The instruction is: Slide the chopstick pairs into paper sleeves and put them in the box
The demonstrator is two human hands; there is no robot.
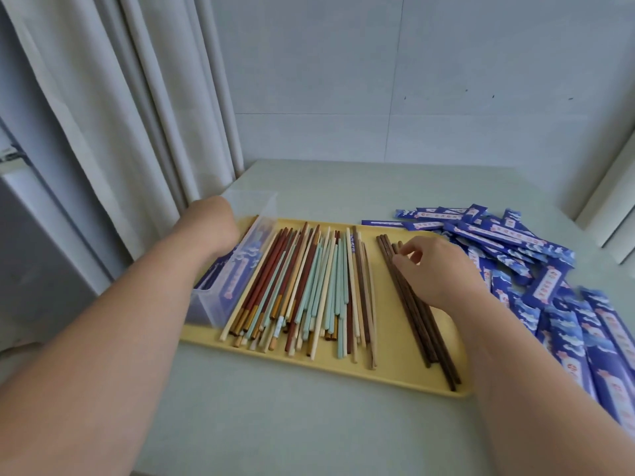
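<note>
Several dark chopsticks [417,324] in right fingers [402,260]

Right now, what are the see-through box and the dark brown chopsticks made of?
The box looks like clear, slightly frosted plastic: blue sleeves show through its wall. The dark brown chopsticks look like matte wood, but grain is too blurred to tell.

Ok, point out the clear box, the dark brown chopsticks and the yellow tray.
clear box [206,309]: head view, near end wall.
dark brown chopsticks [426,331]: head view, mid shafts.
yellow tray [395,338]: head view, bare floor between chopstick groups.
</note>
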